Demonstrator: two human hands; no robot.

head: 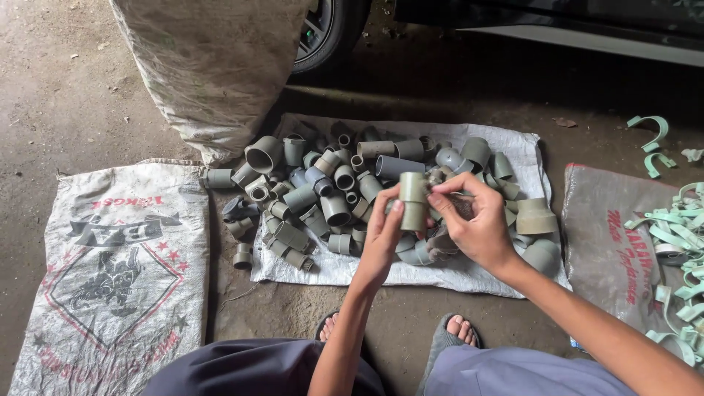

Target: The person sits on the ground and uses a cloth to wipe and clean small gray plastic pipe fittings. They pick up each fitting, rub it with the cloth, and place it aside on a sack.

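Note:
Both my hands hold one grey-green plastic pipe fitting (413, 199) above a heap of similar fittings. My left hand (381, 236) grips its lower part from below, thumb on the side. My right hand (473, 220) pinches its upper part with the fingertips and also seems to hold something dark in the palm. The pile of grey pipe fittings (323, 194), couplers and elbows of several sizes, lies on a white woven sack (469, 271) spread on the concrete floor just beyond my feet.
A flat printed sack (117, 271) lies on the floor at left. A full upright sack (213, 66) stands behind the pile, beside a car wheel (326, 29). At right, pale green pipe clips (678, 242) are heaped on another sack (609, 249).

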